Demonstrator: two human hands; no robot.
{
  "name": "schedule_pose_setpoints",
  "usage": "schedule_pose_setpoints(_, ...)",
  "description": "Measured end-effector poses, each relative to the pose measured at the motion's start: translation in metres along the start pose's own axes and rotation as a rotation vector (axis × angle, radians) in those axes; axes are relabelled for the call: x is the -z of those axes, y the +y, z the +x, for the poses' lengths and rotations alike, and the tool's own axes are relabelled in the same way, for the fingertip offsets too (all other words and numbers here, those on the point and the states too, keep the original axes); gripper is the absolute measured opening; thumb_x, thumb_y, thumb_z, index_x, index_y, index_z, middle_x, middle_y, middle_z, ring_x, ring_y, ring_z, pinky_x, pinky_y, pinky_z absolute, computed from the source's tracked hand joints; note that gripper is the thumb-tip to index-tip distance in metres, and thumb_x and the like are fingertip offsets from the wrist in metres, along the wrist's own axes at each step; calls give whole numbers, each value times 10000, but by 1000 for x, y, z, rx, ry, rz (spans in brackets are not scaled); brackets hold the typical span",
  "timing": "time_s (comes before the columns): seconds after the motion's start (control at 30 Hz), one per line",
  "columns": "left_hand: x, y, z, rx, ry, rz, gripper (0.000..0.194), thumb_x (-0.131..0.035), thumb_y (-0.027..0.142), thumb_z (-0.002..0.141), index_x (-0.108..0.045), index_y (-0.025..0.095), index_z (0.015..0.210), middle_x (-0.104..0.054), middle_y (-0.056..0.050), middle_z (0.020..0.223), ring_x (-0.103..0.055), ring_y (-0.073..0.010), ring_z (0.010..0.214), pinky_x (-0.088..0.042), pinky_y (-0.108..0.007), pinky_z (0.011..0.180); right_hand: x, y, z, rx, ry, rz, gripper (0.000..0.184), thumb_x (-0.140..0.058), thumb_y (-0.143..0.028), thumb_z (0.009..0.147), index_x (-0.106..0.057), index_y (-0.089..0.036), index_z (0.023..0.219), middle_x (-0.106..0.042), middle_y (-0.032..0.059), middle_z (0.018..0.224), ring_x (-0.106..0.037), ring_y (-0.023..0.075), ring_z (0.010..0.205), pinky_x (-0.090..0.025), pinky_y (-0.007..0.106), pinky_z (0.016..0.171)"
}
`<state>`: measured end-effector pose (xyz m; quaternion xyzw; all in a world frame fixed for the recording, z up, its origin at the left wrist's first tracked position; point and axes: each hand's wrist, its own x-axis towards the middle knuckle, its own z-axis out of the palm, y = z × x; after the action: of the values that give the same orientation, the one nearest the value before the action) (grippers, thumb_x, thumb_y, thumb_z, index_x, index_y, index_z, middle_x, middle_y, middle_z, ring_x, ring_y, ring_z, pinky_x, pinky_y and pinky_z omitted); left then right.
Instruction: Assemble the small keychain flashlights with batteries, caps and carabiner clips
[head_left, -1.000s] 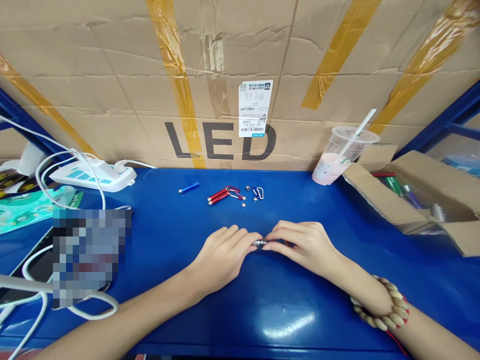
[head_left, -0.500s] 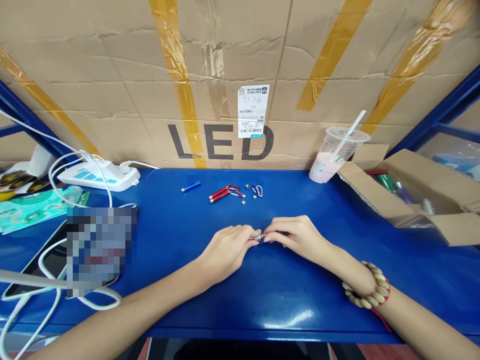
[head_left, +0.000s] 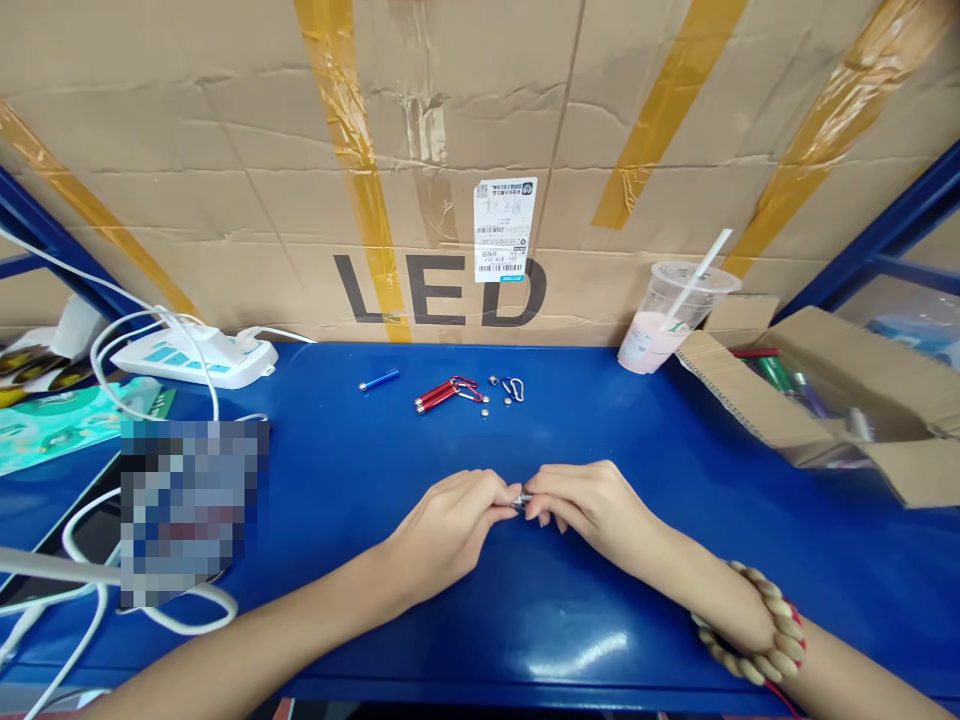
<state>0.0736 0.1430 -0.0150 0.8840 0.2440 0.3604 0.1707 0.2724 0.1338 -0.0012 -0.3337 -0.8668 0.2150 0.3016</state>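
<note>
Evidently, the small silvery piece (head_left: 520, 502) sits between both hands (head_left: 450, 520), pinched by the fingertips of each.

Quantities, referenced to the cup (head_left: 651, 335) (1, fitted with 1 straw (head_left: 701, 272)). Left: red tubes (head_left: 436, 397), 2; blue tube (head_left: 379, 380), 1; blue clip (head_left: 514, 390), 1; silver discs (head_left: 485, 400), 3; power strip (head_left: 195, 355), 1. Right: open box (head_left: 765, 400), 1. Nearer, to the left — hands (head_left: 442, 525), 2; small metal part (head_left: 520, 502), 1.
</note>
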Motion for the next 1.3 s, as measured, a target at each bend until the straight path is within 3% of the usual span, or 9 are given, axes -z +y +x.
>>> schedule_pose_setpoints(0.27,10,14,6,-174,67,273,197,-348,104,906,-474,144,761,-597,-2,690,-506,-76,570,-397,-206,538,1,-11,-1,-60,-12,87,285,-370,-207,916,-576,-156,725,-543,-10,620,-478,41,490,-375,135,484)
schedule_pose_setpoints(0.37,13,18,7,-203,96,348,205,-335,94,909,-493,144,788,-613,-4,709,-542,-81,613,-400,-212,555,0,-13,0,-94,-9,189,283,-381,-225,914,-564,-151,712,-543,-13,602,-481,35,479,-385,125,478)
schedule_pose_setpoints(0.57,15,15,7,-229,79,428,202,-324,81,907,-515,144,888,-635,-11,768,-566,-93,644,-415,-228,583,-4,-12,4,-322,-79,510,331,-407,-331,903,-528,-135,665,-538,-16,533,-468,37,395,-390,130,405)
schedule_pose_setpoints(0.73,18,9,8,-255,58,437,198,-319,107,913,-505,136,975,-644,-28,812,-568,-101,674,-430,-229,614,1,-15,7,-323,-33,484,348,-435,-356,886,-547,-130,646,-558,-4,541,-477,40,405,-393,142,415)
schedule_pose_setpoints(0.87,18,7,9,-190,-2,342,212,-362,123,905,-497,153,1064,-645,-26,868,-576,-99,736,-441,-230,668,2,-17,8,-365,-26,525,366,-440,-400,873,-561,-127,661,-553,-1,533,-475,46,395,-385,149,399)
schedule_pose_setpoints(1.0,14,8,10,-121,29,225,208,-366,154,912,-501,150,1071,-647,-32,879,-589,-106,770,-457,-235,709,-6,-14,8,-414,13,615,394,-450,-453,854,-547,-120,667,-535,-4,510,-462,48,376,-371,153,381)
schedule_pose_setpoints(1.3,4,6,4,98,-35,9,218,-333,172,917,-509,161,1046,-617,-21,874,-581,-107,794,-468,-230,757,-15,-3,8,-389,-33,653,487,-410,-522,851,-559,-105,649,-529,8,508,-469,55,383,-365,158,388)
